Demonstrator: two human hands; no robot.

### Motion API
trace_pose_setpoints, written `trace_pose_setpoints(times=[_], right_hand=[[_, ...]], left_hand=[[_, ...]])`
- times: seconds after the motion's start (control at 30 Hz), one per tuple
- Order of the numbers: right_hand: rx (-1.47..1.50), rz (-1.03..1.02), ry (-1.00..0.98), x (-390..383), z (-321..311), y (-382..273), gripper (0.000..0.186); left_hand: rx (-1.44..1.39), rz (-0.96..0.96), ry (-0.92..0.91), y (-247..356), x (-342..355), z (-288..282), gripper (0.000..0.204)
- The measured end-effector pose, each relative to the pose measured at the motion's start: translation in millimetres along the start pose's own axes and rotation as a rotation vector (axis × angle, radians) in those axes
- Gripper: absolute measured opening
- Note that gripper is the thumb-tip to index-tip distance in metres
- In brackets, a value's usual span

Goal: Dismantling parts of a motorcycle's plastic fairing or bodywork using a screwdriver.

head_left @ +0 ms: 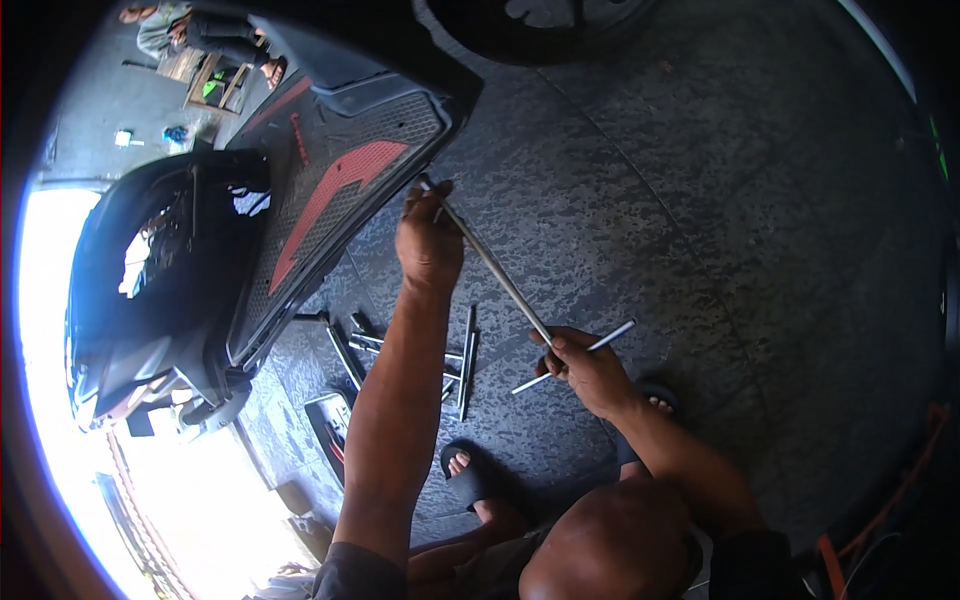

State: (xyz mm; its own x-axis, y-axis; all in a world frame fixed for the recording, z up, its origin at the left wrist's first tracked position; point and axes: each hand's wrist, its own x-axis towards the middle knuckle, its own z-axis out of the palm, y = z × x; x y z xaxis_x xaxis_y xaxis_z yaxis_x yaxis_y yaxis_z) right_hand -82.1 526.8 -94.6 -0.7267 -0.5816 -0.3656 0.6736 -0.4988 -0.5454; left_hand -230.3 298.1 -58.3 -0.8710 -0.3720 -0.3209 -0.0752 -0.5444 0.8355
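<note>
Nearest the wearer, a dark sandal (475, 488) rests on the floor. The right hand (588, 373) has its fingers closed around the junction of a long metal rod and its crossbar (613, 335), both bar ends projecting; this placement presumably gives turning leverage. Loose metal tools (467, 365) lie together on the floor to the left of that hand, apparently kept within reach. The rod (500, 275) runs obliquely up and left to the left hand (430, 245), whose fingers are curled around its far end, probably to steady and guide it. That end sits at the edge of the scooter's footboard (350, 180); whether it engages anything cannot be told. Beyond are the scooter's dark bodywork (160, 330) and, farthest off, a seated person (215, 35) beside a wooden stool (205, 85).
</note>
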Motion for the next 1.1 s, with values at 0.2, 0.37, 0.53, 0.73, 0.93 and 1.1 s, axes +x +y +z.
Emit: trace_pose_setpoints(times=[0.2, 0.37, 0.53, 0.73, 0.93, 1.1], right_hand=[[-0.004, -0.012, -0.021, 17.4, 16.4, -5.1, 0.032], [-0.043, -0.052, -0.03, 25.9, 11.2, 2.0, 0.03], [-0.084, -0.041, -0.027, 36.6, 23.3, 1.2, 0.031], [0.034, 0.016, -0.005, 33.8, 39.6, -0.2, 0.031], [0.54, 0.208, 0.022, 30.8, 59.0, -6.2, 0.027], [0.068, 0.058, 0.075, 37.1, 57.5, 2.2, 0.03]], left_hand=[[-0.15, -0.079, -0.221, 15.1, 22.5, -41.1, 0.016], [-0.043, 0.014, -0.085, 14.4, 24.1, -29.5, 0.016], [-0.066, 0.044, -0.177, 20.1, 33.9, -41.0, 0.017], [-0.051, 0.061, -0.129, 17.5, 26.7, -31.6, 0.015], [0.088, 0.056, -0.019, 21.1, 28.0, -37.6, 0.02], [0.087, 0.071, 0.036, 17.4, 25.8, -34.1, 0.026]])
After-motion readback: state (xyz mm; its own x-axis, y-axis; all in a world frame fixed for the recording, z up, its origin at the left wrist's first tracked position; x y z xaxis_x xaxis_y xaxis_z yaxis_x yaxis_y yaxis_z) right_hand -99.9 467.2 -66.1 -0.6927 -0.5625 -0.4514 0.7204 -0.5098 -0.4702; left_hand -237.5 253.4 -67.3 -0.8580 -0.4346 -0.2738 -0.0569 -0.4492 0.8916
